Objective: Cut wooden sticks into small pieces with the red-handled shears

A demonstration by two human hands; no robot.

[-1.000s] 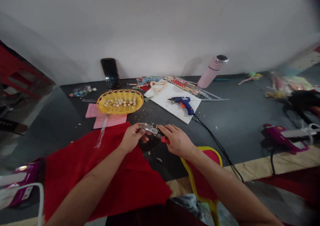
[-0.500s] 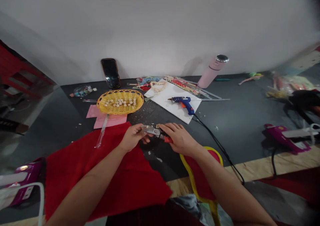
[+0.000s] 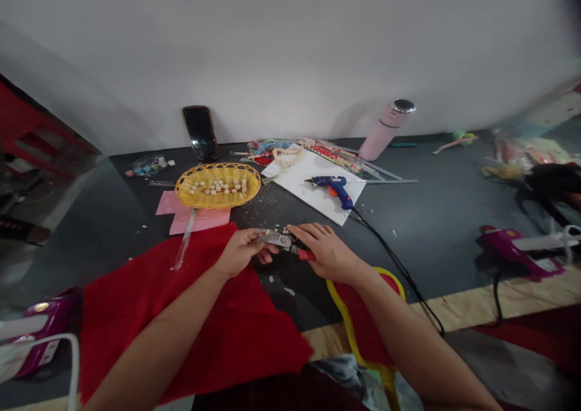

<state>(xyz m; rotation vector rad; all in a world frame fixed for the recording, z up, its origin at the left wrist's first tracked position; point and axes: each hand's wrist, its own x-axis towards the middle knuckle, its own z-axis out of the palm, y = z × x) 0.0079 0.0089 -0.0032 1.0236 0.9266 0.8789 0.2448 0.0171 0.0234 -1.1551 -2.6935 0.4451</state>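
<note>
My right hand [image 3: 330,252] is closed around the red handles of a pair of pruning shears [image 3: 278,240]. The grey metal head of the shears points left, over the dark tabletop. At its tip, my left hand [image 3: 240,250] has its thumb and forefinger pinched together, with the other fingers curled below the blades. A tiny pale bit shows by those fingertips, but what they grip is too small to make out. Small pale crumbs lie just past the shears. Under my left forearm a red cloth [image 3: 190,320] is spread out.
A yellow basket [image 3: 218,202] holds small pale cubes and overlaps pink paper [image 3: 204,220]. Beyond my hands, a blue glue gun [image 3: 333,187] rests on a white board [image 3: 299,187], its cord trailing right. A phone [image 3: 200,134] and a pink bottle [image 3: 385,132] stand by the wall.
</note>
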